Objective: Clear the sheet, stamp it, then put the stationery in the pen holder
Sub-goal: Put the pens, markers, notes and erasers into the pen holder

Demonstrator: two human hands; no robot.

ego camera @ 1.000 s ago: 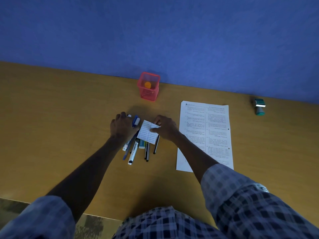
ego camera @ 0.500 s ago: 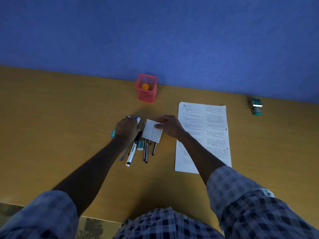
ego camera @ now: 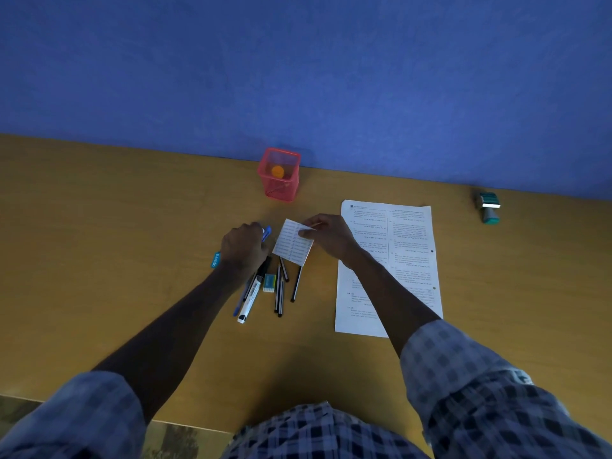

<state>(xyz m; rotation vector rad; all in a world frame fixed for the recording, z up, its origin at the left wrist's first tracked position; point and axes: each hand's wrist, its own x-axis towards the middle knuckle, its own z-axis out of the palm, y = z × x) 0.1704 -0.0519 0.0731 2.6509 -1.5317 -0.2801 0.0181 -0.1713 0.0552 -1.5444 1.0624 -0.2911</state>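
Observation:
A printed white sheet (ego camera: 394,260) lies flat on the wooden table, right of centre. Left of it sits a cluster of stationery: a white marker (ego camera: 250,299), a blue pen (ego camera: 241,301), several black pens (ego camera: 280,293) and a small eraser (ego camera: 269,282). My left hand (ego camera: 243,248) grips a blue-tipped item (ego camera: 266,232) with a teal end (ego camera: 216,260) showing by my wrist. My right hand (ego camera: 326,236) pinches the upper edge of a small printed card (ego camera: 291,248) over the pens. The red mesh pen holder (ego camera: 280,190) stands by the wall. A green stamp (ego camera: 488,207) lies far right.
An orange object (ego camera: 277,171) sits inside the pen holder. A blue wall (ego camera: 298,77) runs along the back of the table (ego camera: 99,243). The table's near edge crosses the bottom left, with patterned floor (ego camera: 172,438) below it.
My left hand closed round the blue-tipped item and lifted it off the pile, so the teal end now shows by my wrist. My right hand and the card barely shifted.

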